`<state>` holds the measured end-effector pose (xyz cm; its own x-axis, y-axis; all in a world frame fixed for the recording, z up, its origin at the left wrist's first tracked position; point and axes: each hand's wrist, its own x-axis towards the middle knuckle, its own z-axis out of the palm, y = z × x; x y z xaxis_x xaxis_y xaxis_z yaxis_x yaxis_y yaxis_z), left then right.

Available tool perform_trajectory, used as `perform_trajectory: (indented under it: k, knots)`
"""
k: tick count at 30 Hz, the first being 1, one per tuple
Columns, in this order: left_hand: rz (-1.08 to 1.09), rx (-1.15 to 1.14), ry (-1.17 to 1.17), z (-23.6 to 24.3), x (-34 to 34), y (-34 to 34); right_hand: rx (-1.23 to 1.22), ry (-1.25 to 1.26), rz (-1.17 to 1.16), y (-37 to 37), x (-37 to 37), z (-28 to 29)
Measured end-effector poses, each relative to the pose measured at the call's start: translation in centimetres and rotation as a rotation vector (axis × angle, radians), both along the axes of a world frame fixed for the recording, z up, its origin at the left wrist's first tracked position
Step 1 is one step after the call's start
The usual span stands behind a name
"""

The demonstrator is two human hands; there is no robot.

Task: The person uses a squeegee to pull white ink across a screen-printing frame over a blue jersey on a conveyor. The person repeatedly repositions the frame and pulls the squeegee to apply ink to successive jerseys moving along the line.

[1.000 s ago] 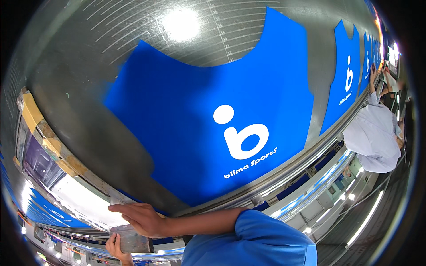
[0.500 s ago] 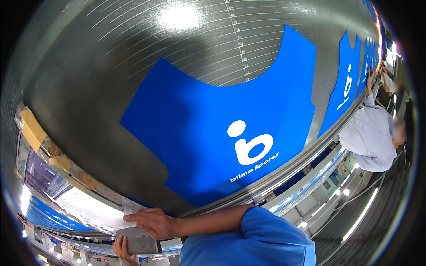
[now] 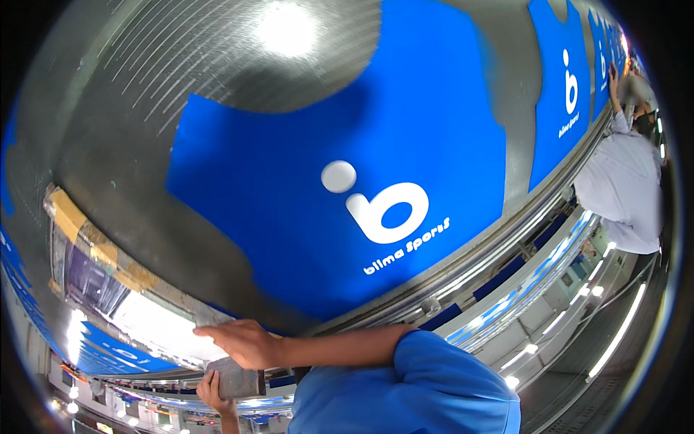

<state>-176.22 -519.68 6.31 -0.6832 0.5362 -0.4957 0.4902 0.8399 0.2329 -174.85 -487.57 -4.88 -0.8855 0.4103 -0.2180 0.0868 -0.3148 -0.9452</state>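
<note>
A taped screen-printing frame (image 3: 155,278) with a brightly lit white face is tilted at the lower left. My right hand (image 3: 249,346) reaches across from the right and is closed on the frame's near end, fingers pointing left along it. Just below, my left hand (image 3: 212,390) comes up from the lower edge, its fingers closed round the side of a grey flat block (image 3: 243,379). Whether that block joins the frame is unclear. A large blue cut fabric piece (image 3: 289,195) lies flat beyond both hands, bearing a white printed logo (image 3: 390,213) and lettering.
The dark printing table (image 3: 108,145) carries white ruled lines. More blue printed pieces (image 3: 567,137) lie along it to the right. A metal rail (image 3: 499,249) runs along the near edge. At the far right a co-worker in a pale shirt (image 3: 622,181) reaches over the table. Further blue pieces (image 3: 108,347) show lower left.
In the picture, the large blue piece has shifted left and up, while the frame's far end sits slightly further right and lower. Both hands keep their hold. The co-worker appears further right.
</note>
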Motion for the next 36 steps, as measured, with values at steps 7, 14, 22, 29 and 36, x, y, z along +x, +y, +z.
perform_trajectory:
  k: [7,14,22,29,36]
  knots:
    - [0.086,-0.066,0.076,0.1,1.4,0.9,0.008,0.063,-0.154,1.6,-0.9,0.9]
    - [0.165,0.041,0.137,0.8,1.9,1.2,0.117,-0.1,0.028,1.9,-1.0,1.7]
    - [0.037,0.07,0.157,2.2,0.2,-4.0,0.39,-0.37,0.01,0.6,-3.9,3.0]
    - [-0.016,0.137,0.152,1.1,0.6,-4.5,0.486,-0.446,-0.245,-1.6,-3.7,4.1]
    - [-0.069,0.448,0.275,-2.6,1.5,-6.8,0.639,-0.48,-0.396,-2.7,-3.9,4.0]
